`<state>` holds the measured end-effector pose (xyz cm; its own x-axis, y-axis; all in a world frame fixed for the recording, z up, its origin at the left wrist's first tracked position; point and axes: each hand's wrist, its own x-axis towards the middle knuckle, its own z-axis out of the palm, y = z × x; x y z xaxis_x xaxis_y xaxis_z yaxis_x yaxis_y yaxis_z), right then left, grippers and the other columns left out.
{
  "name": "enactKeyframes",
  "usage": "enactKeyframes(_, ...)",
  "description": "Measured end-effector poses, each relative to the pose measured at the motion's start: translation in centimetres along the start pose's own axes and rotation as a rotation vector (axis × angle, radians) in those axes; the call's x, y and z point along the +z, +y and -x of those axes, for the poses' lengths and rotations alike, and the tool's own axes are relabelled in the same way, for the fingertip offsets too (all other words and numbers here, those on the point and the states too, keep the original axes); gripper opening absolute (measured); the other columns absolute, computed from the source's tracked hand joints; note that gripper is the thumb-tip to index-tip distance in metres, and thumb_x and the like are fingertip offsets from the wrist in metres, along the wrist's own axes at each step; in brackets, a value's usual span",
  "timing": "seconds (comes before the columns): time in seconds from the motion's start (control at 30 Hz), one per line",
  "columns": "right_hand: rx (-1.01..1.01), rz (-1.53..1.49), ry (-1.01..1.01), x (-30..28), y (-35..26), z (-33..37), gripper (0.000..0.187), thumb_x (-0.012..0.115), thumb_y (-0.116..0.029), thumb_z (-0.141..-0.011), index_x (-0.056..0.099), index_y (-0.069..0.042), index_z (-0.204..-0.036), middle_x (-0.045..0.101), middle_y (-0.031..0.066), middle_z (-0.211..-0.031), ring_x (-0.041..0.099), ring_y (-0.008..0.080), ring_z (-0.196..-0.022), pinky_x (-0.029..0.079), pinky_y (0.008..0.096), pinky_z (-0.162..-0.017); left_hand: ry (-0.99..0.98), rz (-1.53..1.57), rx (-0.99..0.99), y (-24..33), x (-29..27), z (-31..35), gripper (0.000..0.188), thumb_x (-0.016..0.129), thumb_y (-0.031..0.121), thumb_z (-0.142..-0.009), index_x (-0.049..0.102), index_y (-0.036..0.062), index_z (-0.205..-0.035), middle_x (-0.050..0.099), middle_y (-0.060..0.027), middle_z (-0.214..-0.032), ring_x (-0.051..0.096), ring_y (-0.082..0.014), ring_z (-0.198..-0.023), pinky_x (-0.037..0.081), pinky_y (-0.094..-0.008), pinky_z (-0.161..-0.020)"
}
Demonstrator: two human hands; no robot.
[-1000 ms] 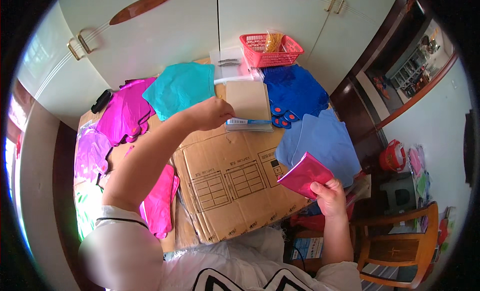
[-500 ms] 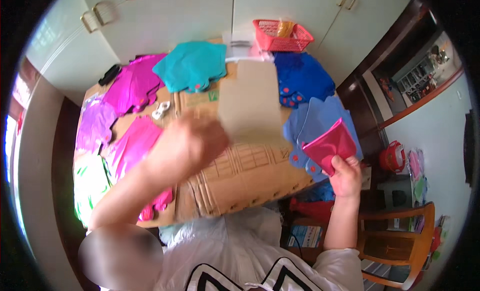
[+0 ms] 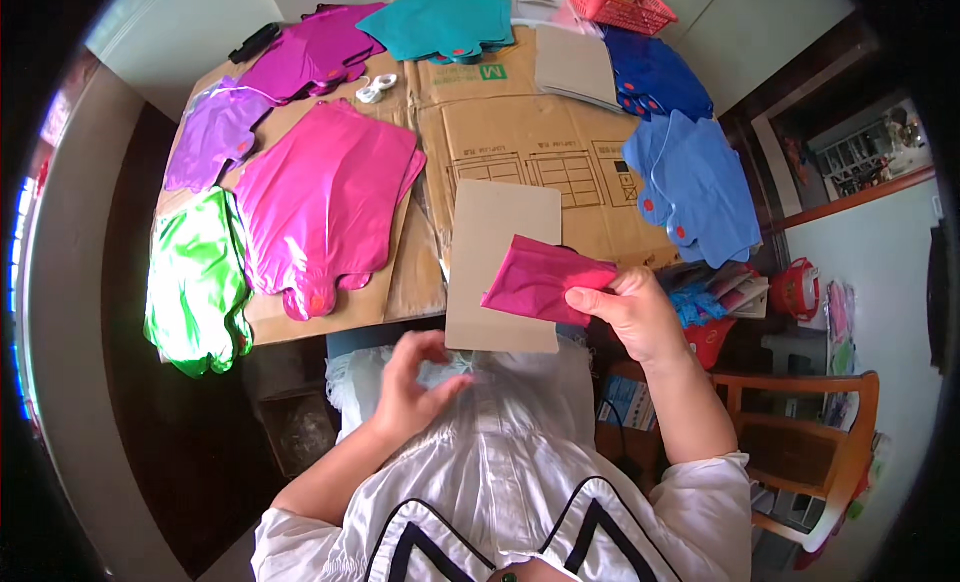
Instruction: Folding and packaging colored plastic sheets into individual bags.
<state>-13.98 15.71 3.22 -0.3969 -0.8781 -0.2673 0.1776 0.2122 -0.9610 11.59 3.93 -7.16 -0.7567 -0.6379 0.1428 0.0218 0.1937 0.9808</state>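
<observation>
My right hand (image 3: 640, 317) pinches a folded magenta cloth piece (image 3: 550, 279) between thumb and fingers. That piece hangs over the right part of a flat grey cardboard sheet (image 3: 500, 217), hiding some of it. The sheet lies at the near side of the table, its lower end reaching past the edge toward my lap. Just left of that end, my left hand (image 3: 412, 387) is held with fingers curved and thumb apart, with nothing visible in it. Left of the sheet lies a pile of shiny pink cut pieces (image 3: 325, 197).
Around the cardboard-covered table (image 3: 470, 107) lie piles of green (image 3: 200, 277), purple (image 3: 212, 142), teal (image 3: 440, 24), dark blue (image 3: 655, 74) and light blue pieces (image 3: 700, 182). A stack of grey cardboard sheets (image 3: 578, 67) and a red basket (image 3: 622, 7) stand behind. A wooden chair (image 3: 800, 432) is at right.
The blurred cardboard sheet over the table's middle is now at the near edge. My left hand has come back toward my body. The magenta piece has moved left, over the sheet.
</observation>
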Motion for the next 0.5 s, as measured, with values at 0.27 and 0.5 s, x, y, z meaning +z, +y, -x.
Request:
enactKeyframes(0.27, 0.039, 0.217, 0.045, 3.2, 1.2, -0.9, 0.014, 0.070, -0.009, -0.085, 0.071, 0.001, -0.094, 0.071, 0.0027, -0.085, 0.061, 0.0067, -0.076, 0.051, 0.0262, -0.072, -0.095, 0.828, -0.365, 0.7, 3.8, -3.8, 0.020, 0.067, 0.007, -0.090, 0.064, 0.0007, -0.108, 0.069, -0.0053, -0.100, 0.063, -0.0139, -0.096, 0.050, -0.0301, -0.089)
enactKeyframes(0.5, 0.000, 0.488, 0.045, 2.8, 1.3, -1.0, 0.019, 0.073, -0.013, -0.081, 0.070, 0.000, -0.094, 0.071, 0.0074, -0.084, 0.065, 0.0153, -0.076, 0.051, 0.0300, -0.074, 0.168, 0.931, -0.559, 3.1, 5.6, -4.8, 0.010, 0.066, 0.010, -0.091, 0.067, 0.0026, -0.099, 0.069, -0.0044, -0.092, 0.065, -0.0122, -0.083, 0.054, -0.0285, -0.079)
